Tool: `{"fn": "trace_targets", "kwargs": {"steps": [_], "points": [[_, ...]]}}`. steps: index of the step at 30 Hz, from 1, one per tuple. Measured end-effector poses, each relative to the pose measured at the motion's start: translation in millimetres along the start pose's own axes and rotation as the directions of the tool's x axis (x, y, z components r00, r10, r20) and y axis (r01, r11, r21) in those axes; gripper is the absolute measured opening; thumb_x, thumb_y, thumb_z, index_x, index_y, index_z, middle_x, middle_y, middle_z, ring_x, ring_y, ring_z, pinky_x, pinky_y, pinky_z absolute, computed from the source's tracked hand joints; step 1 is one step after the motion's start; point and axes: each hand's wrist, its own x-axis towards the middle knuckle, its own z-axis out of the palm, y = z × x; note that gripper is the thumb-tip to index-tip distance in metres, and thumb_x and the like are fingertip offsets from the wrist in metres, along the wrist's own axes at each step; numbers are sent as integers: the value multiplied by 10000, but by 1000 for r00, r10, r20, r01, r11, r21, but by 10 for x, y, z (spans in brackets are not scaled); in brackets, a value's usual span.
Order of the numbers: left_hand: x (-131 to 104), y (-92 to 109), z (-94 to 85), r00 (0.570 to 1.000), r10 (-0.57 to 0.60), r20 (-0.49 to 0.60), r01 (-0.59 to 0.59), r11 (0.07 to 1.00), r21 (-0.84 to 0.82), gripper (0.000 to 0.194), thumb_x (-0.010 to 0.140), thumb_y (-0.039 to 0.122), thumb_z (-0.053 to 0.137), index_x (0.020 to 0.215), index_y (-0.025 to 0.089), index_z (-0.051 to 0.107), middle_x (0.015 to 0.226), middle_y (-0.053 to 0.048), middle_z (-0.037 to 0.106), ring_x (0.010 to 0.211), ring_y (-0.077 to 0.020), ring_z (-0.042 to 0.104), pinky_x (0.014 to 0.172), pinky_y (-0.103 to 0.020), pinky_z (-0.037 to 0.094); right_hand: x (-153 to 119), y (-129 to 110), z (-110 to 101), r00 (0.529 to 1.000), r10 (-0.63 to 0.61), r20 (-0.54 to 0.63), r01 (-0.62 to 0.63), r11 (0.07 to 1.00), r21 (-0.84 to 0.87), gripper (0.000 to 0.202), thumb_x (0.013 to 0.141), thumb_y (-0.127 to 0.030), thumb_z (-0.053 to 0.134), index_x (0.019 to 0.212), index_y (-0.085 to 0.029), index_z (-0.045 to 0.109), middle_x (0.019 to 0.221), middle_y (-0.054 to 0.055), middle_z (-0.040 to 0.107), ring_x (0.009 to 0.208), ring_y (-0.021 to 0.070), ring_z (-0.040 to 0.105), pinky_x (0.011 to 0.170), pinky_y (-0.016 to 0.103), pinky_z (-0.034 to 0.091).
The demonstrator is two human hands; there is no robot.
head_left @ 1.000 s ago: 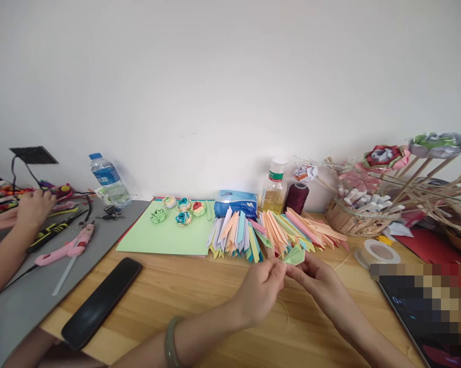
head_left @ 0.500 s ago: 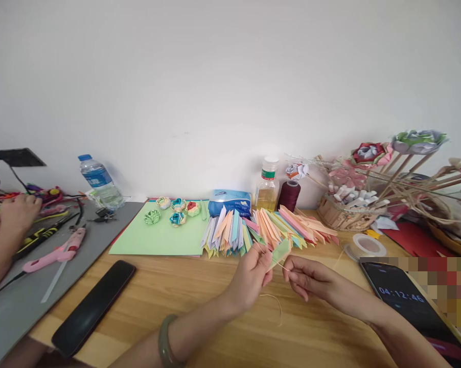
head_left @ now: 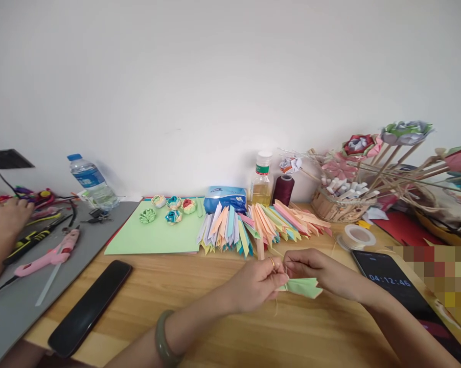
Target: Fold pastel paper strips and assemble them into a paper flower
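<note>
My left hand (head_left: 263, 281) pinches one end of a light green folded paper piece (head_left: 303, 287), whose wider end points right. A thin pale thread (head_left: 276, 306) hangs just below my fingers. Close beside it, my right hand (head_left: 307, 266) is closed at the thread by the paper, its fingertips partly hidden behind the left fingers. Just beyond my hands lie several folded paper strips in orange, lilac, yellow and blue (head_left: 269, 225). To their left, several small paper flowers (head_left: 173, 217) sit on a light green sheet (head_left: 138, 240).
A black phone (head_left: 90, 306) lies at left, a phone showing a timer (head_left: 391, 286) at right. Behind are a tissue pack (head_left: 225, 198), oil-coloured bottle (head_left: 261, 184), maroon thread spool (head_left: 283, 190) and basket (head_left: 338, 207). A co-worker's hand (head_left: 10, 217) is near a pink glue gun (head_left: 48, 255).
The green paper has turned from pointing up and away to pointing right. My right hand has come in against my left. The view has shifted slightly.
</note>
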Motion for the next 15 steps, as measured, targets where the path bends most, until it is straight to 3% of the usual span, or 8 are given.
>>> {"fn": "trace_targets", "kwargs": {"steps": [4, 7, 9, 11, 15], "points": [[-2, -18, 45, 999, 52, -4, -49, 949, 310, 170, 808, 277, 422, 666, 183, 424, 554, 48, 410, 550, -93, 391, 552, -210, 291, -33, -22, -39, 999, -17, -35, 10, 982, -188, 308, 866, -371, 368, 671, -176, 505, 650, -4, 506, 637, 135, 469, 600, 238, 367], [43, -105, 84, 988, 80, -135, -20, 917, 398, 165, 809, 263, 420, 665, 182, 432, 590, 28, 434, 589, -112, 413, 567, -227, 287, -32, -55, 37, 984, -48, -171, -22, 922, -387, 310, 876, -319, 331, 644, -182, 483, 630, 5, 533, 603, 139, 487, 571, 237, 363], [96, -182, 96, 971, 37, -237, 39, 950, 310, 188, 825, 275, 389, 663, 184, 415, 548, 32, 419, 536, -108, 405, 530, -225, 282, -21, -69, 124, 952, -73, -298, -98, 849, -519, 295, 879, -281, 314, 648, -190, 473, 619, 9, 554, 566, 140, 495, 533, 232, 337], [159, -258, 99, 960, -27, -277, 61, 991, 116, 188, 845, 314, 351, 713, 191, 408, 496, 51, 401, 469, -98, 388, 487, -214, 277, -9, -65, 208, 914, -112, -390, -170, 767, -619, 281, 883, -262, 304, 674, -195, 480, 608, 15, 580, 538, 146, 514, 502, 231, 303], [262, -325, 106, 928, -70, -367, -13, 976, -219, 245, 822, 397, 397, 690, 193, 368, 462, 75, 367, 404, -70, 331, 424, -191, 235, -1, -21, 307, 893, -247, -376, -164, 600, -783, 271, 891, -245, 288, 736, -192, 504, 561, 26, 601, 477, 162, 530, 460, 242, 239]]}}
